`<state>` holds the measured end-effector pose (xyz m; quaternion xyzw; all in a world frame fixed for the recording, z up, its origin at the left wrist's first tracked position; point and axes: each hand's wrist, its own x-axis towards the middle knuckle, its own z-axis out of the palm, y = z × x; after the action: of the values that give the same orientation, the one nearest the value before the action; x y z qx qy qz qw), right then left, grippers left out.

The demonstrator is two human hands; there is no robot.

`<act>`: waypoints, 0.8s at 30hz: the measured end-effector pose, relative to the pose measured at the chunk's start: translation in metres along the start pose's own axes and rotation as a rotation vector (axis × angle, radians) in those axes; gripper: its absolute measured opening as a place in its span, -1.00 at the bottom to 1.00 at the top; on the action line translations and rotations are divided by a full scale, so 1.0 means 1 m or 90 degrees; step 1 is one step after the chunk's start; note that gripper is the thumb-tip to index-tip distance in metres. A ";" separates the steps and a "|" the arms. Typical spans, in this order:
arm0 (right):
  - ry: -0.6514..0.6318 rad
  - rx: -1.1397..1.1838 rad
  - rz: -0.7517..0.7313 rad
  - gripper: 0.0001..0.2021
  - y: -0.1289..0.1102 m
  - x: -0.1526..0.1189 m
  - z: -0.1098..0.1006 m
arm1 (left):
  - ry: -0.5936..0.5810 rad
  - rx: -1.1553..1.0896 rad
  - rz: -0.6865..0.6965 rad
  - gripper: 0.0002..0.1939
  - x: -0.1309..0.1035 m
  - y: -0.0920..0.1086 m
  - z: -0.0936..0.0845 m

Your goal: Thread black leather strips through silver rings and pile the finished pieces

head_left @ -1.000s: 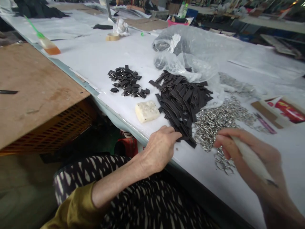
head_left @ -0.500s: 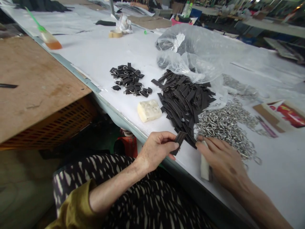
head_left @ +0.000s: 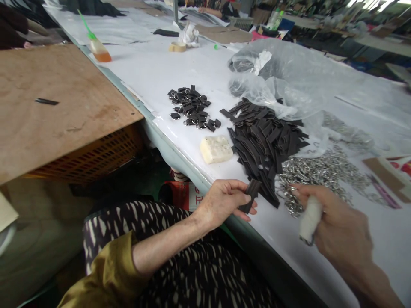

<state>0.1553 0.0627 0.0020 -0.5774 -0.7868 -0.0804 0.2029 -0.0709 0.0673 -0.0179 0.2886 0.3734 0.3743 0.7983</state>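
Note:
My left hand (head_left: 226,201) pinches a short dark strip (head_left: 251,194) at the table's front edge. My right hand (head_left: 337,222) is curled round a whitish tool handle (head_left: 311,220), its fingertips at the near side of a heap of metal rings (head_left: 321,171). Between the hands and further back lies a pile of dark strips (head_left: 266,137). To its left is a pale yellow block (head_left: 216,149). Behind the block are several dark loops with rings (head_left: 192,107) in a small group. Whether a ring is between my right fingertips is blurred.
A plastic bag (head_left: 298,68) lies behind the strips. At the right are a cardboard piece (head_left: 385,177) and purple tweezers (head_left: 385,192). Further back stand a tape roll (head_left: 177,47) and a bottle of orange liquid (head_left: 100,50). A wooden board (head_left: 61,111) adjoins at the left.
My right hand has moved right, away from my left hand, to the rings, with the handle now lifted and tilted. My left hand still holds the strip. The view has shifted left.

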 end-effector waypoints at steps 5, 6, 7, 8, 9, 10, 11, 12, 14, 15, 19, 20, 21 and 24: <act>-0.022 0.268 0.193 -0.82 -0.022 0.018 -0.008 | -0.001 -0.001 -0.003 -0.79 0.002 -0.003 0.002; -0.034 0.298 0.215 -0.83 -0.025 0.020 -0.008 | 0.000 -0.004 -0.007 -0.78 0.003 -0.004 0.002; -0.045 0.329 0.241 -0.83 -0.028 0.022 -0.008 | 0.001 -0.008 -0.011 -0.78 0.003 -0.005 0.003; -0.053 0.353 0.262 -0.83 -0.029 0.023 -0.008 | 0.003 -0.010 -0.013 -0.79 0.004 -0.006 0.003; -0.058 0.367 0.274 -0.84 -0.031 0.023 -0.008 | 0.006 -0.009 -0.013 -0.80 0.004 -0.006 0.004; -0.061 0.377 0.278 -0.84 -0.032 0.024 -0.007 | 0.010 -0.004 -0.010 -0.81 0.005 -0.007 0.005; -0.061 0.382 0.278 -0.84 -0.033 0.024 -0.006 | 0.015 0.004 -0.005 -0.82 0.005 -0.007 0.006; -0.057 0.385 0.274 -0.84 -0.034 0.025 -0.005 | 0.020 0.012 0.000 -0.83 0.005 -0.007 0.007; -0.046 0.377 0.262 -0.83 -0.033 0.026 -0.004 | 0.024 0.026 0.004 -0.84 0.005 -0.006 0.009; -0.037 0.369 0.257 -0.82 -0.032 0.027 -0.004 | 0.023 0.029 0.004 -0.84 0.005 -0.006 0.009; -0.048 0.298 0.245 -0.81 -0.018 0.027 -0.007 | 0.027 0.037 -0.003 -0.85 0.005 -0.005 0.011; -0.061 0.272 0.240 -0.80 -0.013 0.026 -0.008 | 0.028 0.041 -0.004 -0.86 0.005 -0.005 0.011; -0.073 0.247 0.235 -0.79 -0.009 0.025 -0.010 | 0.030 0.044 -0.005 -0.86 0.005 -0.005 0.011; -0.061 0.178 0.234 -0.77 -0.001 0.022 -0.013 | 0.034 0.056 -0.010 -0.87 0.006 -0.004 0.012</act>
<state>0.1517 0.0774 0.0228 -0.6804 -0.6806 0.0949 0.2545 -0.0571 0.0673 -0.0166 0.3107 0.4129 0.3584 0.7775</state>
